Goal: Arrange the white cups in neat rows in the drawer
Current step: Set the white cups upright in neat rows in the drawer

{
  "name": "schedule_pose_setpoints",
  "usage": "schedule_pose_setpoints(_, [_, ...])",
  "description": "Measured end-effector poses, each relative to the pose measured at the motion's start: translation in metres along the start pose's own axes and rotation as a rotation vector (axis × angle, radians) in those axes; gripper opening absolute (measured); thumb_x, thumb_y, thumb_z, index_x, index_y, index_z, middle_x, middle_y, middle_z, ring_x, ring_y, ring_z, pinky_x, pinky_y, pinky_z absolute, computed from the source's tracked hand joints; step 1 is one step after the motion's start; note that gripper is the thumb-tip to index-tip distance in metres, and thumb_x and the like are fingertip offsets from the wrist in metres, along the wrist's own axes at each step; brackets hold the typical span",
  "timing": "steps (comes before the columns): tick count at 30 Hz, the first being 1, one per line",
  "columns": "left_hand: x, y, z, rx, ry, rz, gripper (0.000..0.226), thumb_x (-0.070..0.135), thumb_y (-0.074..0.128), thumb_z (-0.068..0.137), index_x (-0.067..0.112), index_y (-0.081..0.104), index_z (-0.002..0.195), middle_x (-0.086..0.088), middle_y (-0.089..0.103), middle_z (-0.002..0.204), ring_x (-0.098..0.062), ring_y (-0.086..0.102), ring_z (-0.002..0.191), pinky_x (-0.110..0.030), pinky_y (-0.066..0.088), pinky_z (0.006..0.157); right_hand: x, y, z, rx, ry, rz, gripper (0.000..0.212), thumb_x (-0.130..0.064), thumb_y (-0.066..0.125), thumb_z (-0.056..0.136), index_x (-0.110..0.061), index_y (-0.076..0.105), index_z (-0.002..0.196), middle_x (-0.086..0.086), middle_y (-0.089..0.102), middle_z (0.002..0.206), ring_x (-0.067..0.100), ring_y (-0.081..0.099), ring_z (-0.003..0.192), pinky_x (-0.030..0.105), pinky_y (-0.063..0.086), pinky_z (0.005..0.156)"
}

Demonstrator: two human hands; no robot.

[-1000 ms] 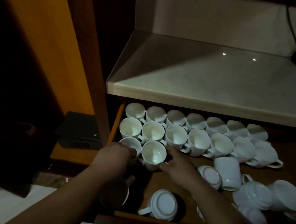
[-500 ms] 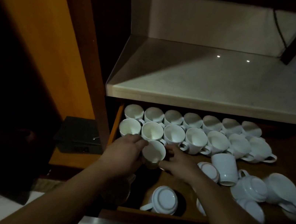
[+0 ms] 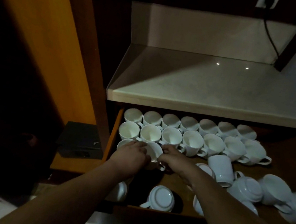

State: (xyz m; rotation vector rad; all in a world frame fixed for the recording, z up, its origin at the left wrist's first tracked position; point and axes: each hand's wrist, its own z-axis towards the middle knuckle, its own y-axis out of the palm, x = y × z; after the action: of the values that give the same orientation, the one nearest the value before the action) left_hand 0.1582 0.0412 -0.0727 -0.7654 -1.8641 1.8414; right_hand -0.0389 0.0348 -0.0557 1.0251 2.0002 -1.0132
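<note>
White cups fill the back of the open drawer in two upright rows, seven in the far row beneath the pale surface and seven in the nearer one, rims close together and the rightmost leaning a little outward. We hold one more cup at the left end of a third row, tilted with its mouth toward us, its handle low at the front. Our left hand curls against its left side, and our right hand grips it from the right, fingers closed at the rim and handle. Just left of it, half covered by our left hand, stands another upright cup. To the right, loose cups lie scattered on the drawer floor: one on its side, several upside down, some blurred at the frame edge. An upturned cup sits near the front edge, between our forearms. Left of the drawer, a dark box rests on a wooden shelf.
</note>
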Motion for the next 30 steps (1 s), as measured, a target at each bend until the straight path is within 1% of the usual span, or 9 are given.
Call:
schedule_pose_setpoints(2, [0.001, -0.001, 0.0, 0.008, 0.001, 0.016, 0.027, 0.035, 0.052, 0.096, 0.025, 0.07, 0.114, -0.004, 0.068, 0.116, -0.029, 0.043, 0.136, -0.044, 0.036, 0.111, -0.001, 0.001, -0.002, 0.004, -0.011, 0.004, 0.037, -0.014, 0.066, 0.089, -0.027, 0.06, 0.123, 0.006, 0.074, 0.112, 0.019, 0.07, 0.089, 0.034, 0.056, 0.075])
schedule_pose_setpoints(5, [0.0, 0.0, 0.001, 0.016, 0.001, 0.03, 0.028, 0.035, 0.052, 0.095, 0.024, 0.071, 0.113, -0.006, 0.067, 0.116, -0.03, 0.044, 0.134, -0.045, 0.034, 0.111, 0.004, 0.002, -0.003, -0.001, 0.002, 0.014, 0.039, -0.02, 0.07, 0.085, -0.034, 0.06, 0.12, -0.003, 0.073, 0.116, 0.017, 0.07, 0.104, 0.043, 0.057, 0.098])
schedule_pose_setpoints(7, [0.001, 0.0, 0.002, 0.012, 0.002, 0.055, 0.029, 0.034, 0.051, 0.096, 0.024, 0.069, 0.115, -0.007, 0.066, 0.12, -0.03, 0.042, 0.136, -0.044, 0.032, 0.112, 0.008, 0.001, -0.002, -0.005, 0.0, 0.023, 0.041, -0.024, 0.072, 0.082, -0.034, 0.063, 0.121, -0.005, 0.075, 0.114, 0.017, 0.071, 0.106, 0.047, 0.054, 0.102])
schedule_pose_setpoints(13, [0.009, -0.011, 0.006, 0.041, -0.066, -0.062, 0.037, 0.04, 0.053, 0.094, 0.023, 0.065, 0.125, -0.004, 0.063, 0.126, -0.025, 0.051, 0.126, -0.038, 0.04, 0.102, 0.004, -0.022, -0.023, 0.057, -0.107, -0.056, 0.021, -0.026, 0.073, 0.087, -0.034, 0.072, 0.106, -0.008, 0.077, 0.106, 0.012, 0.072, 0.1, 0.04, 0.058, 0.094])
schedule_pose_setpoints(17, [0.036, -0.036, 0.023, 0.174, -0.195, -0.402, 0.032, 0.038, 0.058, 0.089, 0.024, 0.065, 0.116, -0.001, 0.066, 0.109, -0.021, 0.062, 0.1, -0.035, 0.051, 0.079, 0.012, -0.08, -0.043, 0.282, -0.118, -0.426, 0.034, -0.035, 0.067, 0.093, -0.021, 0.068, 0.123, -0.004, 0.071, 0.119, 0.015, 0.066, 0.106, 0.033, 0.052, 0.089])
schedule_pose_setpoints(20, [0.068, -0.046, 0.045, 0.2, -0.27, -0.605, 0.028, 0.037, 0.06, 0.086, 0.029, 0.068, 0.112, 0.001, 0.07, 0.104, -0.018, 0.067, 0.094, -0.034, 0.055, 0.077, 0.03, -0.116, -0.055, 0.269, -0.07, -0.668, 0.036, -0.033, 0.063, 0.095, -0.02, 0.065, 0.128, 0.0, 0.068, 0.125, 0.02, 0.064, 0.112, 0.029, 0.045, 0.081])
schedule_pose_setpoints(24, [0.113, -0.043, 0.078, 0.089, -0.241, -0.708, 0.037, 0.033, 0.069, 0.085, 0.024, 0.066, 0.121, -0.002, 0.068, 0.116, -0.019, 0.063, 0.106, -0.027, 0.049, 0.085, 0.058, -0.125, -0.06, 0.116, -0.094, -0.817, 0.047, -0.041, 0.06, 0.091, -0.02, 0.063, 0.132, 0.004, 0.067, 0.128, 0.024, 0.062, 0.117, 0.032, 0.047, 0.093])
schedule_pose_setpoints(26, [0.13, -0.037, 0.094, 0.015, -0.213, -0.682, 0.051, 0.046, 0.065, 0.084, 0.022, 0.059, 0.129, -0.007, 0.066, 0.122, -0.024, 0.06, 0.112, -0.029, 0.048, 0.089, 0.062, -0.125, -0.063, 0.092, -0.139, -0.816, 0.055, -0.051, 0.047, 0.086, -0.019, 0.068, 0.125, 0.004, 0.069, 0.121, 0.024, 0.064, 0.111, 0.033, 0.048, 0.095])
schedule_pose_setpoints(30, [0.155, -0.025, 0.122, -0.134, -0.193, -0.512, 0.046, 0.041, 0.064, 0.085, 0.009, 0.064, 0.117, -0.019, 0.062, 0.119, -0.038, 0.061, 0.106, -0.046, 0.051, 0.085, 0.073, -0.149, -0.061, 0.108, -0.202, -0.74, 0.026, -0.037, 0.056, 0.093, -0.02, 0.069, 0.107, 0.006, 0.071, 0.107, 0.026, 0.065, 0.098, 0.041, 0.054, 0.088])
